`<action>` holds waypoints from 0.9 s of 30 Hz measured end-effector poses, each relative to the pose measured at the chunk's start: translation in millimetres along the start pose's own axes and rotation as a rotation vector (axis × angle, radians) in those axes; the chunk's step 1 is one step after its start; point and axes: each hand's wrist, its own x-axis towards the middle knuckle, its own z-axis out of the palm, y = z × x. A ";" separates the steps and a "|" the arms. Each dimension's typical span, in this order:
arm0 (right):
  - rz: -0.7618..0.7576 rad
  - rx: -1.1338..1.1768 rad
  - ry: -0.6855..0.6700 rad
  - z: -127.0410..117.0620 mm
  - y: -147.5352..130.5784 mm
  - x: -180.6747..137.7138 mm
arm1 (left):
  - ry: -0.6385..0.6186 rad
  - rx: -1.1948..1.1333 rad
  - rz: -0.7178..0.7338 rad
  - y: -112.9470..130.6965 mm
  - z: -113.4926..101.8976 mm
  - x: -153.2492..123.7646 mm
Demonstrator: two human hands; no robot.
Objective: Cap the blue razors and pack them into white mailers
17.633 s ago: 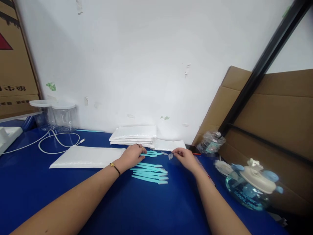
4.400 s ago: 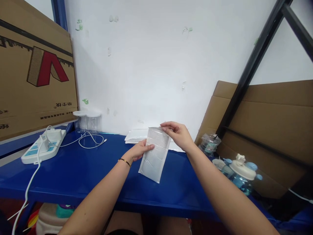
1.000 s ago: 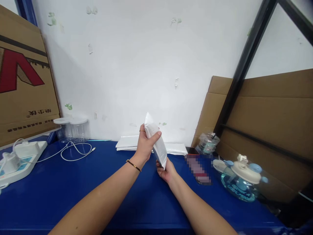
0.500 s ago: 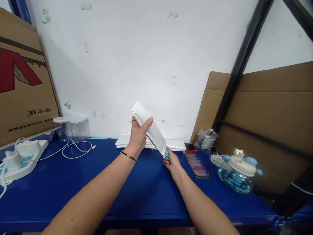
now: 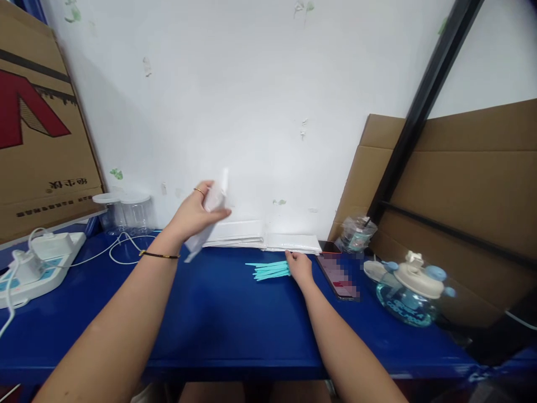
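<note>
My left hand [image 5: 194, 211] is raised above the blue table [image 5: 235, 319] and closed on a white padded mailer [image 5: 206, 224], which is smeared by motion and hangs down to the left of centre. My right hand [image 5: 298, 266] rests on the table with its fingers closed on one end of a bunch of teal plastic sticks [image 5: 269, 271] that lie on the surface, pointing left. Behind them a stack of white mailers [image 5: 264, 240] lies against the wall.
A phone [image 5: 338, 275] lies right of my right hand, then a crumpled clear bag [image 5: 356, 234] and a blue water jug [image 5: 413, 292]. Two clear jars [image 5: 123, 212], a white cable [image 5: 121, 252] and a power strip [image 5: 36, 263] sit left. Cardboard leans on both sides.
My left hand swung the mailer up and to the left. The teal sticks have come out of its lower end and now lie on the table under my right hand.
</note>
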 end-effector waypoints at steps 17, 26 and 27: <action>-0.237 -0.497 -0.207 -0.3 -23.4 -26.7 | -0.631 0.417 -0.194 -102.9 18.0 -56.5; -0.345 -0.399 -0.424 -31.8 -21.4 4.3 | -0.705 0.393 0.005 -109.5 122.8 -50.8; -0.361 -0.407 -0.407 -33.2 -21.4 10.8 | -0.691 0.422 -0.007 -113.9 126.6 -49.3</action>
